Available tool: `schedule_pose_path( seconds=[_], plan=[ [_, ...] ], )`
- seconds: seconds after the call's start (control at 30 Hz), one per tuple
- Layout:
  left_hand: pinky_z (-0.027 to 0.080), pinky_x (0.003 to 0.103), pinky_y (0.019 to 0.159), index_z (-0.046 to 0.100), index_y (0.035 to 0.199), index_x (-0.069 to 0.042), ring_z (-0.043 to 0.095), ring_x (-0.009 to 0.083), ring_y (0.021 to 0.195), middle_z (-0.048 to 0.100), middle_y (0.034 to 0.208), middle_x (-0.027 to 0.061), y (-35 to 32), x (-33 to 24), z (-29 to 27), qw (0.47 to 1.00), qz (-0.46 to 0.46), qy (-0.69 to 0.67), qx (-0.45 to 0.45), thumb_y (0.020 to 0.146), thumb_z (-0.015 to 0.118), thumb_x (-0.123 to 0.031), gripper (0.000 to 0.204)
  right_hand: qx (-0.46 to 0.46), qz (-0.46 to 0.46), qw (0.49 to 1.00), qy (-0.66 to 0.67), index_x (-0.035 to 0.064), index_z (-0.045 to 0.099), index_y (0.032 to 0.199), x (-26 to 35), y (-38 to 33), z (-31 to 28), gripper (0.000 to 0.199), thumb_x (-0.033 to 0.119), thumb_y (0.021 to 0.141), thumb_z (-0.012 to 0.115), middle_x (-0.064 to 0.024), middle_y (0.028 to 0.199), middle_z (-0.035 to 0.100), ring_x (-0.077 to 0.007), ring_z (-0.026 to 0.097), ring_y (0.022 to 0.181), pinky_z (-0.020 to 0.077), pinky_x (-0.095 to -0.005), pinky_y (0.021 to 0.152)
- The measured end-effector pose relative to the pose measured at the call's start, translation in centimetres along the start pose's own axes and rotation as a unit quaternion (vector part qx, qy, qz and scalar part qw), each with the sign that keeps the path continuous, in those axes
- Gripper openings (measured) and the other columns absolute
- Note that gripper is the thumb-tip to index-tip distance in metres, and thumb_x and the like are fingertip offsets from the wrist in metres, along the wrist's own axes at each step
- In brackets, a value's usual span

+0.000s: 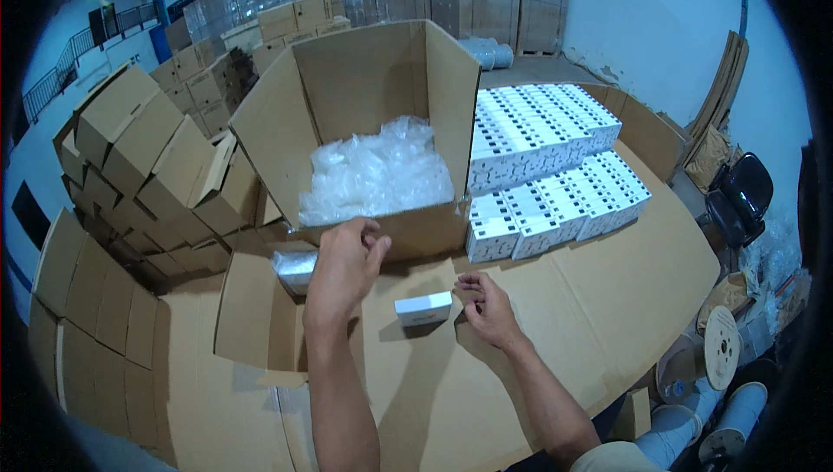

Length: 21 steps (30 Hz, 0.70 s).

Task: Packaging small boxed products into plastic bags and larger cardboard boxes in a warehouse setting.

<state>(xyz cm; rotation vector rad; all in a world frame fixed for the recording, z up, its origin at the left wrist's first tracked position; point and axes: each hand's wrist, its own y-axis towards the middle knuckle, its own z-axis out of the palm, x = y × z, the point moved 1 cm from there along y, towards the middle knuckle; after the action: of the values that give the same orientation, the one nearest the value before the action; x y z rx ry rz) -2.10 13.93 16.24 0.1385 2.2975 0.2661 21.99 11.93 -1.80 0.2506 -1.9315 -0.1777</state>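
Note:
A small white box point(423, 309) stands on the cardboard-covered table, a short way in front of a large open carton point(390, 238). Loosely bent, the fingers of my right hand point(490, 311) are apart beside the right end of the white box, holding nothing. My left hand point(347, 264) is raised by the large carton's front wall, with thumb and fingers parted and nothing visible between them. Clear plastic bags point(377, 168) are heaped inside that carton. Left of my left forearm is a smaller open carton point(260, 320), with a plastic-wrapped item point(295, 270) at its far end.
Stacked rows of small white boxes point(538, 142) fill the table's far right. Brown cartons point(147, 160) are piled at the left, with more cartons point(78, 333) nearer. Cable spools point(722, 348) and a black chair point(740, 199) stand beyond the table's right edge.

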Motion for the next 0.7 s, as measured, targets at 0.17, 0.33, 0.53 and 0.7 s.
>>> schedule_pose_path(
  seconds=[0.17, 0.33, 0.53, 0.7],
  plan=[
    [0.056, 0.042, 0.082, 0.071, 0.105, 0.006, 0.072, 0.0356, 0.086, 0.073, 0.092, 0.0224, 10.5, 0.2, 2.4, 0.999, 0.022, 0.012, -0.030, 0.088, 0.073, -0.012, 0.025, -0.018, 0.008, 1.000, -0.013, -0.0044, 0.054, 0.127, -0.4, -0.1, -1.2, 0.043, -0.005, 0.084, 0.053, -0.0193, 0.119, 0.066, -0.0260, 0.067, 0.113, 0.0561, -0.0351, 0.092],
    [0.054, 0.049, 0.091, 0.073, 0.104, 0.003, 0.069, 0.0391, 0.096, 0.073, 0.096, 0.0263, 20.4, 6.1, 6.2, 0.995, 0.036, 0.073, -0.055, 0.087, 0.075, -0.029, 0.036, -0.011, 0.003, 1.000, -0.008, -0.0042, 0.056, 0.124, -0.1, -0.1, -0.2, 0.042, -0.003, 0.083, 0.055, -0.0196, 0.117, 0.066, -0.0283, 0.067, 0.111, 0.0573, -0.0371, 0.090],
    [0.052, 0.050, 0.096, 0.070, 0.103, 0.010, 0.063, 0.0470, 0.109, 0.067, 0.109, 0.0337, 24.9, 7.1, 10.1, 0.983, -0.065, 0.123, -0.119, 0.088, 0.071, -0.051, 0.062, -0.018, 0.012, 1.000, -0.010, -0.0034, 0.058, 0.122, 0.2, -0.1, -0.3, 0.039, 0.000, 0.083, 0.057, -0.0212, 0.115, 0.067, -0.0320, 0.069, 0.106, 0.0582, -0.0395, 0.089],
    [0.052, 0.049, 0.098, 0.068, 0.109, 0.006, 0.063, 0.0445, 0.113, 0.062, 0.124, 0.0310, 26.3, 6.1, 10.7, 0.984, -0.095, 0.131, -0.076, 0.084, 0.079, -0.036, 0.050, -0.019, 0.012, 1.000, -0.016, -0.0032, 0.058, 0.121, 0.5, 0.1, -0.4, 0.037, 0.002, 0.084, 0.058, -0.0211, 0.115, 0.068, -0.0330, 0.071, 0.104, 0.0588, -0.0398, 0.085]
  ],
)
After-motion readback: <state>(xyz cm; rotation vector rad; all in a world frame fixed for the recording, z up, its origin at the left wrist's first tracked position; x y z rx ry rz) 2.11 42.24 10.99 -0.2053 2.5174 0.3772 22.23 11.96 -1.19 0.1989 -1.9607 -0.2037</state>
